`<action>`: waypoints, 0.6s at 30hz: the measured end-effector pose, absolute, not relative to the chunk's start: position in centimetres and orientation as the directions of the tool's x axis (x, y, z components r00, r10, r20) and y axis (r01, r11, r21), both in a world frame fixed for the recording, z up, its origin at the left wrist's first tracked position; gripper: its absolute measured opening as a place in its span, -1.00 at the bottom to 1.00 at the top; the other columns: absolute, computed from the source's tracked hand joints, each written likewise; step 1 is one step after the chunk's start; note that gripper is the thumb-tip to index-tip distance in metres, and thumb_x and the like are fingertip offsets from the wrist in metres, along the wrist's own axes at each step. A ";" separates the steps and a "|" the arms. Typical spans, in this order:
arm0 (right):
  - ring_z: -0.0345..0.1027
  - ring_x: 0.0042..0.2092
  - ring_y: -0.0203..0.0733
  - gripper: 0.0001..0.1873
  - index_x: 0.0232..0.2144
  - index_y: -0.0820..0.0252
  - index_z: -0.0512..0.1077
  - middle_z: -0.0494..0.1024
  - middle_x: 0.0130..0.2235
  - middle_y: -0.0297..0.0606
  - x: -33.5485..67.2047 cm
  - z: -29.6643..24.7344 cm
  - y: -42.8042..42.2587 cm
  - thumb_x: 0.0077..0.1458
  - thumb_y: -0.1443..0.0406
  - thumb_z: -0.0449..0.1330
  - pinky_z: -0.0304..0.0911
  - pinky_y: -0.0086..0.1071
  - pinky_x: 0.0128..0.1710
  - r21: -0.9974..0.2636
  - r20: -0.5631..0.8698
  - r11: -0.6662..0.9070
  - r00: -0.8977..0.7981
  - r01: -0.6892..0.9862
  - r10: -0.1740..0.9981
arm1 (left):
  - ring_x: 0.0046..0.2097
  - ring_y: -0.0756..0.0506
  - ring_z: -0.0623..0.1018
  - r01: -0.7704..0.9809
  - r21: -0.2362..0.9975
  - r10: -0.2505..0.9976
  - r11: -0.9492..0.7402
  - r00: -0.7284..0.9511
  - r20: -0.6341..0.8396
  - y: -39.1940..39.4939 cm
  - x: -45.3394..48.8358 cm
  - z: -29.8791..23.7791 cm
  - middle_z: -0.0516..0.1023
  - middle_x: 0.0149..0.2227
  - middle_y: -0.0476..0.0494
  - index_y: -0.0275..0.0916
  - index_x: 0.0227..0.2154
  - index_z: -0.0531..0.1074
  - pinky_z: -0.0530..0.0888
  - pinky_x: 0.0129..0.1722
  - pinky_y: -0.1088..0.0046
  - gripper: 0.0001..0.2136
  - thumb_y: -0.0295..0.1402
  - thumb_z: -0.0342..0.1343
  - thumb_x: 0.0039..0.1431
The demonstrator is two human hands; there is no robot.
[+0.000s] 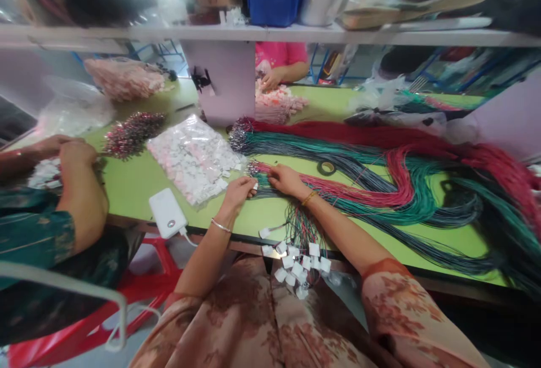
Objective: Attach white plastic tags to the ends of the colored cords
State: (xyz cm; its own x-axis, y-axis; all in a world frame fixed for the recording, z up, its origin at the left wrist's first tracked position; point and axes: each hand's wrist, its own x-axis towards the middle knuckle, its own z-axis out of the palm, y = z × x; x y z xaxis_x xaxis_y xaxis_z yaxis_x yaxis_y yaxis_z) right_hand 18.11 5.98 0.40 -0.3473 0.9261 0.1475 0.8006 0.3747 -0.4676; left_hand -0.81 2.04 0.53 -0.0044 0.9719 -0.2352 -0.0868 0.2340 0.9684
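Note:
My left hand (239, 192) is closed in a pinch on a small white connector (255, 186). Just right of it, my right hand (287, 180) has its fingers curled together over the wire ends; what they grip, if anything, is hidden. Beneath and beside both hands lie bundles of red wires (350, 192), green wires (380, 213) and dark grey wires (422, 244), with metal-tipped ends (252, 168) near my fingers. Several wired white connectors (297, 268) hang over the table's front edge below my right forearm. A clear bag of white connectors (190, 159) lies left of my hands.
A white power bank (168, 213) with a cable lies near the front edge. Black tape (326, 168) rests among the wires. A co-worker's arm (82, 187) is at left; another person's hand (273, 78) shows across the table. A shelf (270, 34) spans above.

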 end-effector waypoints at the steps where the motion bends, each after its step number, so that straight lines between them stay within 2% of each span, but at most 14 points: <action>1: 0.26 -0.29 -0.21 -0.89 -0.41 0.21 0.43 0.48 -0.33 -0.20 18.2 0.2 6.2 0.08 0.30 0.12 0.06 -0.41 -0.30 -0.443 0.138 0.371 -0.347 0.816 0.928 | -0.53 0.07 0.39 -0.081 0.967 0.971 0.239 0.000 -0.240 2.0 -0.8 0.6 0.48 -0.56 -0.07 -0.32 -0.51 0.52 0.25 -0.54 0.57 -0.78 -0.26 0.31 -0.16; 7: 0.25 -0.32 -0.21 -0.79 -0.37 0.22 0.40 0.50 -0.34 -0.21 19.0 0.0 6.2 0.17 0.26 0.01 0.05 -0.41 -0.31 -0.492 0.187 0.399 -0.354 0.774 0.916 | -0.47 0.07 0.43 -0.195 0.959 0.978 0.207 0.042 -0.203 1.9 -0.6 0.7 0.52 -0.48 -0.06 -0.30 -0.42 0.54 0.31 -0.49 0.57 -0.76 -0.27 0.33 -0.16; 11: 0.27 -0.36 -0.16 -0.76 -0.26 0.23 0.42 0.53 -0.34 -0.14 18.9 1.7 5.7 0.17 0.25 0.00 0.00 -0.38 -0.35 -0.364 0.128 0.273 -0.243 0.890 0.962 | -0.44 0.07 0.44 -0.286 0.928 0.971 0.237 0.094 -0.219 1.9 -0.4 0.5 0.53 -0.43 -0.07 -0.30 -0.39 0.53 0.35 -0.44 0.57 -0.78 -0.31 0.32 -0.13; 14: 0.29 -0.35 -0.15 -0.77 -0.29 0.23 0.44 0.54 -0.33 -0.10 18.3 2.9 5.7 0.13 0.24 0.04 -0.02 -0.37 -0.36 -0.314 0.094 0.238 -0.220 0.919 0.971 | -0.43 0.07 0.44 -0.292 0.925 0.969 0.243 0.109 -0.220 1.9 -0.3 0.4 0.53 -0.42 -0.08 -0.30 -0.38 0.53 0.36 -0.42 0.56 -0.80 -0.33 0.31 -0.10; 16: 0.26 -0.38 -0.19 -0.80 -0.36 0.23 0.44 0.53 -0.36 -0.14 17.8 3.3 6.0 0.10 0.25 0.06 -0.02 -0.38 -0.38 -0.369 0.096 0.286 -0.270 0.884 0.958 | -0.42 0.07 0.45 -0.294 0.925 0.970 0.240 0.114 -0.216 1.8 -0.2 0.4 0.54 -0.42 -0.08 -0.31 -0.37 0.53 0.36 -0.41 0.55 -0.80 -0.33 0.31 -0.09; 18: 0.21 -0.42 -0.25 -0.82 -0.43 0.24 0.42 0.49 -0.44 -0.22 17.4 3.4 6.5 0.07 0.26 0.08 -0.02 -0.40 -0.41 -0.490 0.107 0.329 -0.319 0.807 0.942 | -0.42 0.07 0.45 -0.307 0.922 0.971 0.236 0.112 -0.211 1.8 -0.2 0.4 0.54 -0.41 -0.09 -0.32 -0.36 0.52 0.35 -0.41 0.56 -0.80 -0.35 0.30 -0.07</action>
State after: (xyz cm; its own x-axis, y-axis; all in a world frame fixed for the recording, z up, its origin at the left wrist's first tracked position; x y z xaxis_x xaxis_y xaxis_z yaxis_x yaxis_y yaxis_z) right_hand 17.40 6.49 3.40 -0.3191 0.9416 0.1074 0.8071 0.3294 -0.4901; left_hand -0.18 1.77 0.44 0.1118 0.9710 -0.2114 -0.3073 0.2360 0.9219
